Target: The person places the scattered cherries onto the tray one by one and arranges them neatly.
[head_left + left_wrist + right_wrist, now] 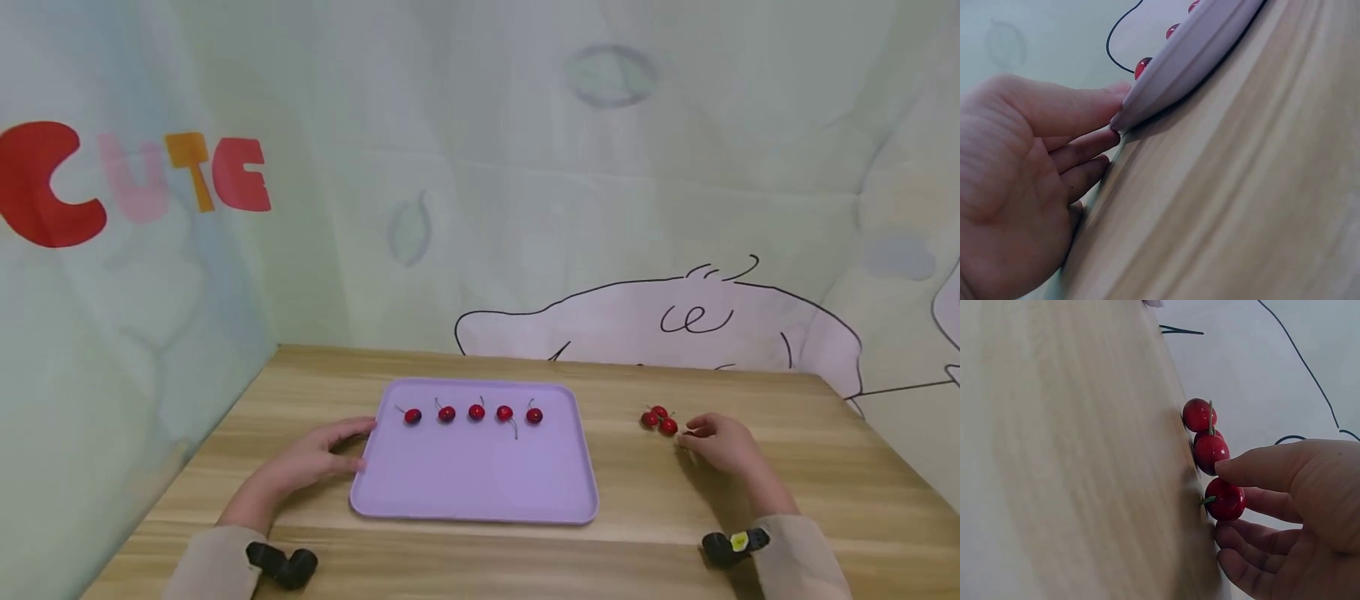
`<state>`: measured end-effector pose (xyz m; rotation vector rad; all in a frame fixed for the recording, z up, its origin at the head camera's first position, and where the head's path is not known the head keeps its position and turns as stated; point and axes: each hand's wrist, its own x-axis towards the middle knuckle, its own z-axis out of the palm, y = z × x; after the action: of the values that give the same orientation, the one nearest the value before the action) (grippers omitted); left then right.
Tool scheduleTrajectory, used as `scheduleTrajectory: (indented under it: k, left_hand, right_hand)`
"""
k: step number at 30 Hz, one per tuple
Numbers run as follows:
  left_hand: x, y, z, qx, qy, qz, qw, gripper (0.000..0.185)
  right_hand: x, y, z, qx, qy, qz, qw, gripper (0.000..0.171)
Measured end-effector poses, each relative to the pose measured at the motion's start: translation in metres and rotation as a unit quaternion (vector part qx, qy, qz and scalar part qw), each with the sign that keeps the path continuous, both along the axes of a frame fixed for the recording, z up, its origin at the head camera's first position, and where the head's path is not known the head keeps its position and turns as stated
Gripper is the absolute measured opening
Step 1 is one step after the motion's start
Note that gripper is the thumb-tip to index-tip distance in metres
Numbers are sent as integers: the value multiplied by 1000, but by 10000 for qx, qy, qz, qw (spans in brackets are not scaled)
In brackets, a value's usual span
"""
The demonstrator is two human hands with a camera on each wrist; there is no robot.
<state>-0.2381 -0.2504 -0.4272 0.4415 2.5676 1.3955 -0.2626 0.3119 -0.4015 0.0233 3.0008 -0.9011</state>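
Observation:
A lilac tray (472,483) lies on the wooden table with several red cherries (476,412) in a row along its far side, stems attached. My left hand (311,454) holds the tray's left edge, thumb and fingertips against the rim (1166,72). To the right of the tray, my right hand (720,446) is beside three clustered cherries (658,419). In the right wrist view it pinches another cherry (1225,500) between thumb and fingers, close to the tabletop. That cherry is mostly hidden by the hand in the head view.
The wooden table (637,550) reaches back to a wall cloth (525,208) printed with cartoon drawings and coloured letters. Black wrist cameras (283,565) sit on both sleeves. Table surface lies between the tray and the clustered cherries.

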Motion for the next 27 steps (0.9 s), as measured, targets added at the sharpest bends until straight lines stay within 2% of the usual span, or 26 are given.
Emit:
scheduleTrajectory:
  k: [8, 16, 21, 27]
  left_hand:
    - [2, -1, -2, 48, -73, 48, 10000, 68]
    - [1, 2, -2, 3, 12, 84, 10000, 66]
    - [0, -1, -2, 48, 59, 113, 9999, 66]
    - [-1, 1, -3, 102, 119, 36, 9999, 65]
  right_hand:
    - [7, 0, -2, 110, 199, 2, 9997, 36]
    - [8, 5, -1, 174, 211, 2, 9996, 42]
    - [6, -3, 8, 128, 380, 82, 9992, 43]
    - [8, -19, 28, 192, 672, 192, 9974, 41]
